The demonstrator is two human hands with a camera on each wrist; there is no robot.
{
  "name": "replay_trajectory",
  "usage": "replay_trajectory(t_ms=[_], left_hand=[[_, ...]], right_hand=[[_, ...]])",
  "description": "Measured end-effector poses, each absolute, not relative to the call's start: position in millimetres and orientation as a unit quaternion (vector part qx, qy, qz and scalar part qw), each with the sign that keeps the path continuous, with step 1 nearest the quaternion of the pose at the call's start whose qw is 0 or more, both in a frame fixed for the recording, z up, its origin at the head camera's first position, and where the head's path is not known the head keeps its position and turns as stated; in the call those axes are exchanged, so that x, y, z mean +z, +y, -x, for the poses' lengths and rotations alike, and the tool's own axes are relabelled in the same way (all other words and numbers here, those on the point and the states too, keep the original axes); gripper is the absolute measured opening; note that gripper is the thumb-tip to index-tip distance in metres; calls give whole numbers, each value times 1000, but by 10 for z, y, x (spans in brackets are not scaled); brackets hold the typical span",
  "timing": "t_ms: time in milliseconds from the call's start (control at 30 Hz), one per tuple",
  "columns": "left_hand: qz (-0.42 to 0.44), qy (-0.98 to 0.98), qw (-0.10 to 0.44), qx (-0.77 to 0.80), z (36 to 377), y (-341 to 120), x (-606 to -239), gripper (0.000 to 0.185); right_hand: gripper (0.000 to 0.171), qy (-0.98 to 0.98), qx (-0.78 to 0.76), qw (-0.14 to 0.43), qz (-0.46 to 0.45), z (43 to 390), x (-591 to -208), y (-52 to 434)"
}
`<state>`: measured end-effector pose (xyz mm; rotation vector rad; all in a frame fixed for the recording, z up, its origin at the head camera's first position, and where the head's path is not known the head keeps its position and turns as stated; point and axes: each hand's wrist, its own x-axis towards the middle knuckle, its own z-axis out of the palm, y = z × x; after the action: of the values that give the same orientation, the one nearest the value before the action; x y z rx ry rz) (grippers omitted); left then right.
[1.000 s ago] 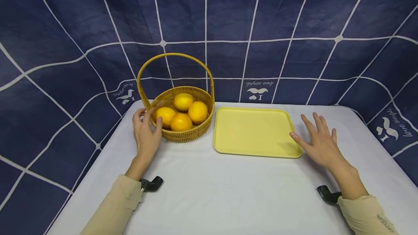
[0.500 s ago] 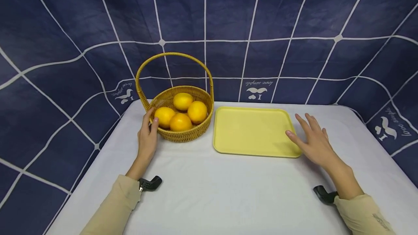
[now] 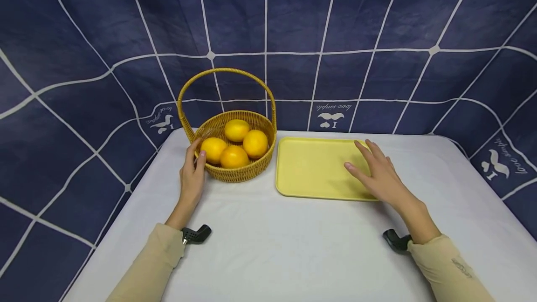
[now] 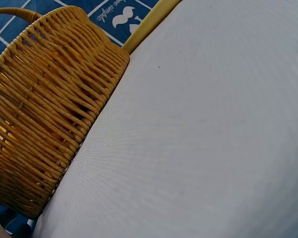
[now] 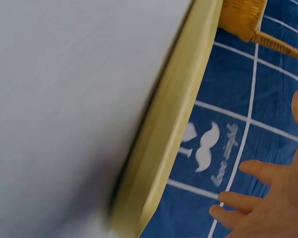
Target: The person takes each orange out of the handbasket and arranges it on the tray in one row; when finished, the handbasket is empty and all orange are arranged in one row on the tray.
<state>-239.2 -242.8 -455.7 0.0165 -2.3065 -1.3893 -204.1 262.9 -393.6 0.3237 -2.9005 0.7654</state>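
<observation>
A woven wicker basket point(image 3: 237, 174) with a tall arched handle stands at the back left of the table, its side also filling the left of the left wrist view. Several round yellow-orange fruits point(image 3: 234, 157), like oranges or lemons, lie inside it. My left hand point(image 3: 192, 178) holds the basket's left rim, thumb on the inner side and fingers outside, partly hidden. A pale yellow rectangular tray point(image 3: 314, 167) lies to the right of the basket. Over the tray's right end hovers my right hand point(image 3: 382, 178), fingers spread and holding nothing; in the right wrist view its fingers point(image 5: 260, 171) appear beyond the tray's edge.
A white cloth point(image 3: 285, 246) covers the table. Behind and at both sides hangs a dark blue curtain point(image 3: 293, 27) with white grid lines, close to the back of the basket and tray. Each wrist carries a black camera mount point(image 3: 197, 234).
My left hand has moved in from beside the basket and taken hold of its left rim. My right hand has shifted left, from beside the tray to above its right end.
</observation>
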Motion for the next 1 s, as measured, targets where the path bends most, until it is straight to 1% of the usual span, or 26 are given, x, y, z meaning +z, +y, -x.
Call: replay_trajectory(t_ms=[233, 500, 733, 1000], left_hand=[[-6, -834, 231, -500, 2389, -2456, -4557, 50], [-4, -831, 224, -510, 2397, -2431, -4549, 51], [7, -825, 229, -516, 2428, -2406, -4555, 52], [1, -825, 231, -515, 2401, -2409, -4552, 51]], right_hand=[[87, -956, 262, 46, -124, 2159, -3806, 2241], [87, -946, 280, 48, -157, 2261, -3691, 1773], [88, -938, 284, 41, -196, 2320, -3560, 1377], [82, -918, 294, 55, -261, 2427, -3402, 802]])
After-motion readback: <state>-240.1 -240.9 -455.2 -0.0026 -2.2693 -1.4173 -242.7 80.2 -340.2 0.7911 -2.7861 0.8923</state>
